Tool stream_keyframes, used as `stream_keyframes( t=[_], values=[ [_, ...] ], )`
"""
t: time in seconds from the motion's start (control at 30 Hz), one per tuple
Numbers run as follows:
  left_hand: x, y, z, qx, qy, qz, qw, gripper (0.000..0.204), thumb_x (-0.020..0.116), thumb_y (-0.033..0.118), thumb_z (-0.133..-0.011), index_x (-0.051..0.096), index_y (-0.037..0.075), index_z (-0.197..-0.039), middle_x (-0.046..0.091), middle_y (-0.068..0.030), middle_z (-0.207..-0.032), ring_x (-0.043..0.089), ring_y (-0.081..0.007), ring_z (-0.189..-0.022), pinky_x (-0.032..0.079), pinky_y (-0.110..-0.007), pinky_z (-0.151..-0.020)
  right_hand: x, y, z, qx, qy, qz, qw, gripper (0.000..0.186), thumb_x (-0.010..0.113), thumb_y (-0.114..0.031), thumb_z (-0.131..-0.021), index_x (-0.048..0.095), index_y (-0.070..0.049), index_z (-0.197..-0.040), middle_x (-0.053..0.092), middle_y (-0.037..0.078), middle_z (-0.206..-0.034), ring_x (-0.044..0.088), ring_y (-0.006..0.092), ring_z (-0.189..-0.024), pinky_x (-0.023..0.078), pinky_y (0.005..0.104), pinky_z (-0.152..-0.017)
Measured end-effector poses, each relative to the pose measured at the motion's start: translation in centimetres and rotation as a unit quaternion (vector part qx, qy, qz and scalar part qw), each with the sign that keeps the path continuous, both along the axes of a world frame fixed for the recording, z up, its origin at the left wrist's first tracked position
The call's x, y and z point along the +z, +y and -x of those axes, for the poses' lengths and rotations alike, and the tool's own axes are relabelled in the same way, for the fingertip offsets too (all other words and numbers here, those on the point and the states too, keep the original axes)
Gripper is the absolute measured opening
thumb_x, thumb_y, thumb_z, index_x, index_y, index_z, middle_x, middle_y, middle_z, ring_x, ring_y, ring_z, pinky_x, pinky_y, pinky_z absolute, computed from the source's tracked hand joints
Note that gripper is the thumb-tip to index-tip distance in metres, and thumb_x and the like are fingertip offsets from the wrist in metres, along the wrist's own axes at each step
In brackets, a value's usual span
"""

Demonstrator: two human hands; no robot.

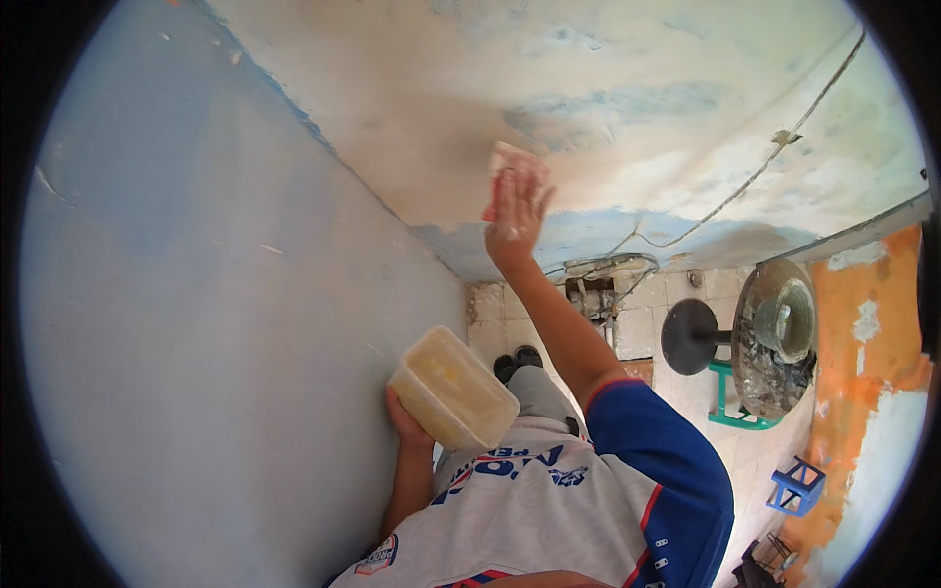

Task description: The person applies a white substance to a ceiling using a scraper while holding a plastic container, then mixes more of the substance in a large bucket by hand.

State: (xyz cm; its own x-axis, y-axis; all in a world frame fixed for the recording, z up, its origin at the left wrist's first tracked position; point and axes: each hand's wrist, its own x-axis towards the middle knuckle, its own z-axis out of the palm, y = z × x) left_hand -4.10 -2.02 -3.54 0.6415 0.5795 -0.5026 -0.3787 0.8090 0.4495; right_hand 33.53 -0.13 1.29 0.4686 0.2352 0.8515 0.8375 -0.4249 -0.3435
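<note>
My left hand point(406, 417) grips a rectangular translucent plastic tub point(471, 380) by its side, in front of my body. Pale yellowish smears show inside it. My right arm reaches up to the patchy wall point(412, 108) ahead. There my right hand point(515, 218) presses a flat pinkish-red pad point(517, 162) to the surface, fingers stretched over it. Motion smears both, and whether the pad is cloth, sponge or sanding sheet I cannot tell. Whitish dust or paste marks the back of that hand. Around the pad the wall is cream with blue patches.
A grey-blue wall point(216, 294) rises close on my left. A cable point(740, 191) runs along the wall ahead. On the tiled floor to the right stand a dirty round table point(753, 365) with a bucket point(784, 318), a dark round-topped stool point(689, 338) and a blue stool point(796, 487).
</note>
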Motion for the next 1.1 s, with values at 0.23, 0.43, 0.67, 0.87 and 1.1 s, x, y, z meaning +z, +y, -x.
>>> stream_keyframes(
  t=[0.23,0.43,0.67,0.87,1.1],
  values=[
    [0.0,0.1,0.2,0.0,0.026,-0.025,0.999,0.071,0.035,0.063,-0.102,0.051,0.008,-0.145,0.058,-0.012,-0.142,0.057,-0.03,-0.127,0.047,-0.045,-0.107,5.0,1.5,-3.0,-0.109,0.065,-0.082,0.989,0.074,0.051,0.012,-0.077,0.037,0.011,-0.15,0.034,0.032,-0.158,0.02,0.052,-0.151,0.004,0.0659,-0.122],
    [0.0,0.1,0.1,0.011,0.038,-0.013,0.999,0.071,0.035,0.063,-0.102,0.051,0.008,-0.145,0.058,-0.0118,-0.142,0.057,-0.0297,-0.128,0.047,-0.045,-0.107,1.0,2.4,0.9,-0.068,0.079,-0.058,0.993,0.08,0.048,0.018,-0.075,0.032,0.01,-0.153,0.034,0.034,-0.157,0.019,0.0512,-0.151,0.009,0.0649,-0.122],
    [0.0,0.3,0.2,-0.005,0.025,-0.023,0.999,0.071,0.034,0.062,-0.103,0.05,0.008,-0.145,0.056,-0.0121,-0.144,0.055,-0.0294,-0.13,0.046,-0.044,-0.108,4.2,3.7,-1.2,-0.035,0.076,-0.064,0.994,0.074,0.048,0.015,-0.077,0.033,0.015,-0.149,0.031,0.037,-0.157,0.02,0.0549,-0.149,0.011,0.0654,-0.121],
    [-0.7,0.1,0.4,0.021,0.045,-0.034,0.998,0.072,0.033,0.063,-0.103,0.05,0.008,-0.146,0.056,-0.0123,-0.144,0.055,-0.0302,-0.13,0.046,-0.045,-0.109,6.3,0.4,0.2,-0.071,0.083,-0.121,0.987,0.074,0.048,0.015,-0.08,0.034,0.01,-0.153,0.034,0.029,-0.159,0.026,0.0475,-0.15,0.017,0.0639,-0.121],
    [0.3,0.7,-0.6,-0.001,0.032,-0.022,0.999,0.072,0.034,0.063,-0.102,0.049,0.009,-0.147,0.055,-0.0117,-0.146,0.054,-0.03,-0.131,0.045,-0.045,-0.109,6.6,-2.1,0.7,0.039,0.021,-0.109,0.993,0.051,0.042,0.011,-0.096,0.045,0.005,-0.147,0.051,0.023,-0.15,0.049,0.0385,-0.14,0.046,0.0448,-0.112]
  ],
)
